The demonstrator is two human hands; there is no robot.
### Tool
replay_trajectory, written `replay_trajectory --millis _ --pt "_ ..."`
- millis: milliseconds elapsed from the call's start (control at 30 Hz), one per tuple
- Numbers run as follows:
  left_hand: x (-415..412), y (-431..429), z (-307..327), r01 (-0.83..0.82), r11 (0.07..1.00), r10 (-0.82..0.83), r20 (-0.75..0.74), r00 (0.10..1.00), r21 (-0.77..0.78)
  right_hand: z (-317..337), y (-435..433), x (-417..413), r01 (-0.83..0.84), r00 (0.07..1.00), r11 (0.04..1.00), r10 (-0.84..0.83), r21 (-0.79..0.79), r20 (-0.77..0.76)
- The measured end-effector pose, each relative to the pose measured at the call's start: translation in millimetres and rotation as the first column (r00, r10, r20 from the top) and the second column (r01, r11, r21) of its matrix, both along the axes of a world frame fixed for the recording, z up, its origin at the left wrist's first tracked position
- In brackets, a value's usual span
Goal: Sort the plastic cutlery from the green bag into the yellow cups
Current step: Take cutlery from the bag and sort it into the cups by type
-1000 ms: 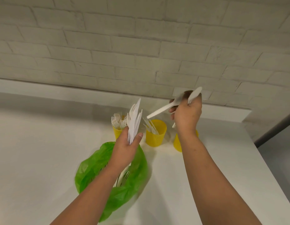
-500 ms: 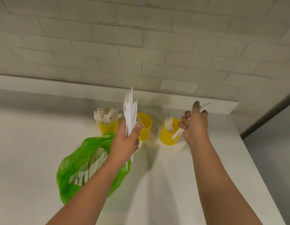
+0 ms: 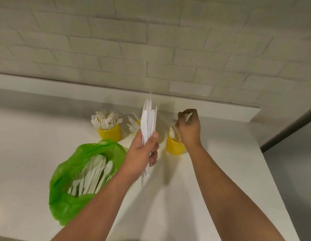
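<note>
Forks (image 3: 106,120) fill one cup (image 3: 110,134), yet many spoons (image 3: 97,169) wait in the green bag (image 3: 64,206). Left hand (image 3: 142,153) grips a knife bundle (image 3: 148,119); right hand (image 3: 189,131) pinches, seemingly, a spoon (image 3: 187,117) over the right cup (image 3: 174,147).

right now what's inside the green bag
Inside the green bag lie white plastic spoons in a loose pile. Whatever is beneath the pile is covered by it and by the bag's folds.

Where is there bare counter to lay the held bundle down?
Bare: counter left of the fork cup and bag; right of the right cup to the edge. Crowded: between cups and bag, around the left hand.
</note>
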State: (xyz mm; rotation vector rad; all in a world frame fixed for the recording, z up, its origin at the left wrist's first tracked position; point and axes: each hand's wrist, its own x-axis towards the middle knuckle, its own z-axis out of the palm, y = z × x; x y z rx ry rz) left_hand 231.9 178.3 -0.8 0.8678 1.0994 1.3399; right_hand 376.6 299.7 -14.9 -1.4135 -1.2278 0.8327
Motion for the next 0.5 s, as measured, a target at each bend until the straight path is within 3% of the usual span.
replay_trajectory --millis 133,267,333,400,500 --pt "1 1 -3 0.026 1.0 -0.026 0.014 1.0 0.011 -3 -1 -1 -0.081 0.987 0.996 0.075 0.035 0.145" --pt "0 3 -1 0.056 0.998 -0.056 0.022 0.998 0.0 13 -4 -4 -0.108 0.965 0.978 0.06 0.178 0.257" --pt "-1 4 1 0.069 0.998 -0.069 0.0 0.998 -0.009 31 -11 -9 -0.082 0.991 0.969 0.055 0.234 0.12" --pt "-2 4 3 0.063 0.998 -0.064 -0.063 0.996 -0.008 52 -23 -14 -0.15 0.982 0.963 0.171 0.223 -0.075" --pt "-5 5 0 0.013 0.999 -0.004 -0.262 0.965 0.033 75 -37 -21 -0.332 0.913 0.894 0.385 0.301 -0.134"
